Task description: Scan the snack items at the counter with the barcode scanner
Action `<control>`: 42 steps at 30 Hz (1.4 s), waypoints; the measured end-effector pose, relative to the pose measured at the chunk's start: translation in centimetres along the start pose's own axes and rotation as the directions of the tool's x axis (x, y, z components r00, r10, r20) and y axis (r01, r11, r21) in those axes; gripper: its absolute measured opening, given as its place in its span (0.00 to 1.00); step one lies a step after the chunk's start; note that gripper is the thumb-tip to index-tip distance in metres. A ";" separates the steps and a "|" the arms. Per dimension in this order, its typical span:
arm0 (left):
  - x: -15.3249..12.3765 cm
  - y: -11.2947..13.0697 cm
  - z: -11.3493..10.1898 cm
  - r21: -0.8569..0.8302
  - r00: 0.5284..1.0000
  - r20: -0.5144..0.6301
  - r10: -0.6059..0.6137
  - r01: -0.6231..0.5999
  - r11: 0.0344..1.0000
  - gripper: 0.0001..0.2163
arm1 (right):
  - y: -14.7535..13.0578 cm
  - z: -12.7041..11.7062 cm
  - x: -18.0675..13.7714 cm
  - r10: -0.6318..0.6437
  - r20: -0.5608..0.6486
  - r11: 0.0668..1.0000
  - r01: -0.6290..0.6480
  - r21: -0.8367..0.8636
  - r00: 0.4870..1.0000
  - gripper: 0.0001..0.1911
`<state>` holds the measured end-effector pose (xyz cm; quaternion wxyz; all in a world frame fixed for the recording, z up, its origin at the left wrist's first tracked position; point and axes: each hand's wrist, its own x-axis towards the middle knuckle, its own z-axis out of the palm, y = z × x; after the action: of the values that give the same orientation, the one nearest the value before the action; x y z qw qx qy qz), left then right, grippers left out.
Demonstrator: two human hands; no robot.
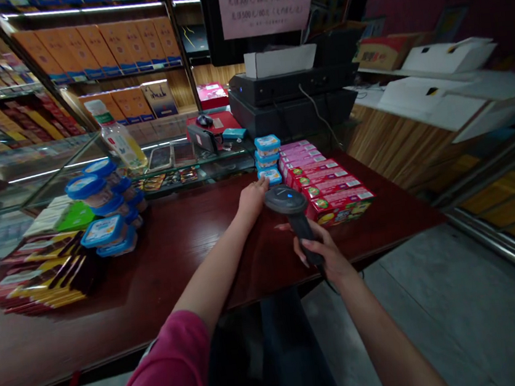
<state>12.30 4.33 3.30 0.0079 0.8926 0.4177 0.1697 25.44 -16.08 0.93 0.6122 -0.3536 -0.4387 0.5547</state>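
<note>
the dark red tabletop [186,219] runs across in front of me. toward its right side sits a row of boxes: red boxes [331,184] nearer me, pink boxes [299,153] farther off, the whole row stretching away from me and leaning a little left. a cluster of other tubs [109,205] stands well apart, over to the left of my forearm.

my left hand [253,198] is out at the end of a stretched arm, to the left of the boxes. my right hand [323,248] is nearer my body, in front of the red boxes, its fingers clamped round the handle of a black scanner [299,224]. the scanner's long axis slants from my right palm forward and to the left, so its broad head, with a small blue light on top, ends up just on my side of the blue-lidded tubs [267,145].

three of those tubs show, beside the left flank of the boxes. the nearest tub [270,175] lies just ahead and to the right of my left fingers, and that hand is the nearer of the two. the fingertips look to be touching its near left corner; i cannot tell whether they pinch it or only rest there.
</note>
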 end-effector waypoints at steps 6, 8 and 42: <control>1.4 1.6 0.0 0.006 0.999 0.052 -0.001 0.001 1.000 0.20 | 0.1 0.0 0.1 -0.021 0.011 0.999 0.020 0.034 1.000 0.26; 1.4 1.7 0.2 -0.004 0.999 0.050 -0.009 0.009 1.000 0.21 | 0.2 0.0 0.1 -0.024 0.016 0.998 0.023 0.056 1.000 0.27; -25.8 -20.0 -10.8 -0.328 0.657 -0.591 -0.468 0.334 0.884 0.17 | 4.7 14.4 6.5 0.231 0.243 0.972 -0.232 -0.026 0.942 0.22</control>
<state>-21.20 -3.33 2.72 -0.0160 0.6555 0.5624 0.5038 10.33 -9.76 2.84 0.4847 -0.3307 -0.4651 0.6629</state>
